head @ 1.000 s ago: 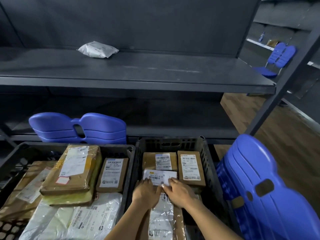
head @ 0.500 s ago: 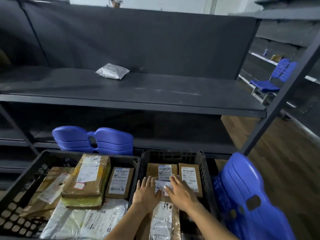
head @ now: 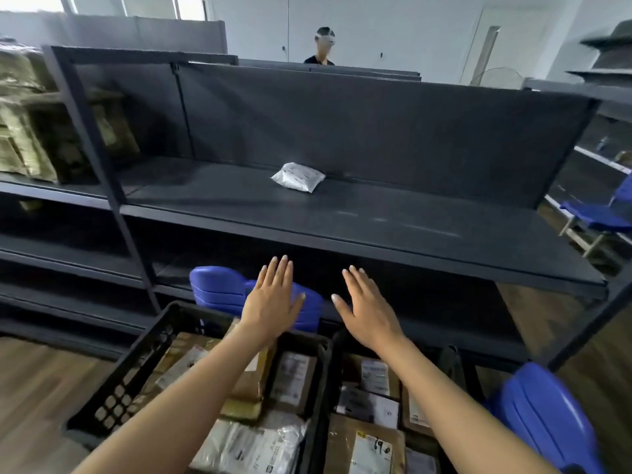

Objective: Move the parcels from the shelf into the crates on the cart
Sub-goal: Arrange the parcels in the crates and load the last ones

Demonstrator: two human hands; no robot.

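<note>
White pouch (head: 298, 176) on shelf (head: 342, 217), ahead between flat, empty left hand (head: 272, 299) and right hand (head: 367, 307), long axis crosswise.

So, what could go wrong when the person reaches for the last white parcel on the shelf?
The white parcel lies far back on the shelf, so both open hands face a long reach over the crates. It looks like a soft bag and might slip. The crates already look full, so it may slide off.

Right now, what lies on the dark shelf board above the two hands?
Only one white plastic parcel lies on the dark metal shelf board, near its back panel. What is under the parcel is covered.
</note>
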